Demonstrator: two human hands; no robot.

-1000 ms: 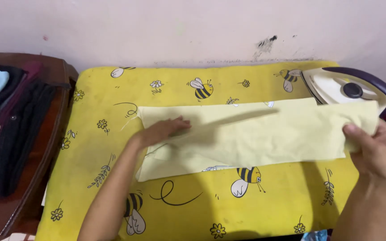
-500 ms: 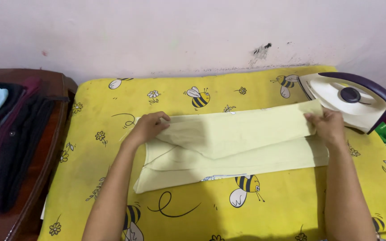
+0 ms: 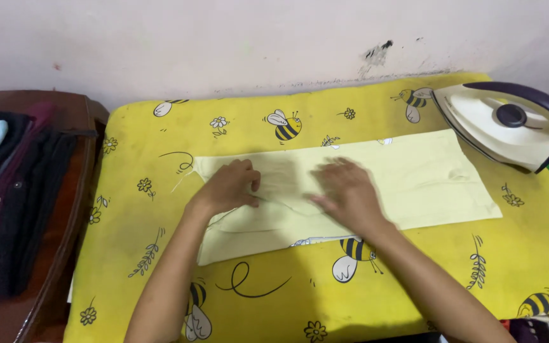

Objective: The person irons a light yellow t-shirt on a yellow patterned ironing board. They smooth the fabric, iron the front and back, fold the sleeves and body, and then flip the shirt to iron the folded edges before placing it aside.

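Both hands, left [image 3: 230, 187] and right [image 3: 347, 194], lie flat, fingers spread, on the cloth [image 3: 414, 181]; creases are best pressed outward evenly.

A pale yellow cloth [image 3: 414, 181] lies flat on a bright yellow ironing cover [image 3: 414, 279], folded into a long band that runs from left to right. Its right part is smooth, with a straight edge and square corners. Its left part shows a second layer beneath, sticking out toward the near side, with a few soft creases and a loose thread at the left end. Both hands press on it, the left hand [image 3: 230, 187] and the right hand [image 3: 347, 194].
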